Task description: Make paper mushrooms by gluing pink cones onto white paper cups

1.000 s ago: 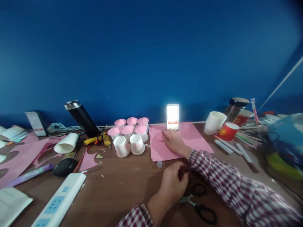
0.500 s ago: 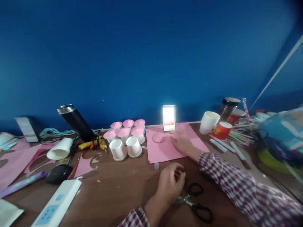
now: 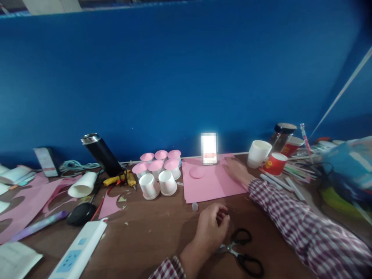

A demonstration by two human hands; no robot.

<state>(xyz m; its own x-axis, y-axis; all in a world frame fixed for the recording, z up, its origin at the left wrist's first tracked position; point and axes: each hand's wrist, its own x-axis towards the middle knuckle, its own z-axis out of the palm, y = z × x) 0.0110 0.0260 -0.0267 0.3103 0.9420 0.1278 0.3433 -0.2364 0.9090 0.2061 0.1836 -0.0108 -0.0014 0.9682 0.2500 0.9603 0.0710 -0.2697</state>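
Note:
My right hand (image 3: 237, 170) lies stretched out over the right part of the pink paper sheets (image 3: 213, 190), its fingertips partly smeared. A round pink paper disc (image 3: 197, 172) rests on the top sheet, left of that hand. In front of the paper, my left hand (image 3: 211, 224) hovers half curled, with a gap between thumb and fingers and nothing seen in it. Black-handled scissors (image 3: 231, 248) lie partly open just right of my left hand. A small clear cap (image 3: 194, 206) sits at the paper's front edge.
White cups (image 3: 167, 183), several with pink tops, stand left of the paper. A lit phone (image 3: 209, 149) leans at the back. Red cups (image 3: 275, 164) and a white cup (image 3: 259, 154) stand right. A glue gun (image 3: 128, 177), black bottle (image 3: 100, 155) and power strip (image 3: 78, 252) are left.
My right hand has slid rightward across the pink paper, away from the phone and disc. My left hand keeps its half-curled pose. The camera view has shifted slightly.

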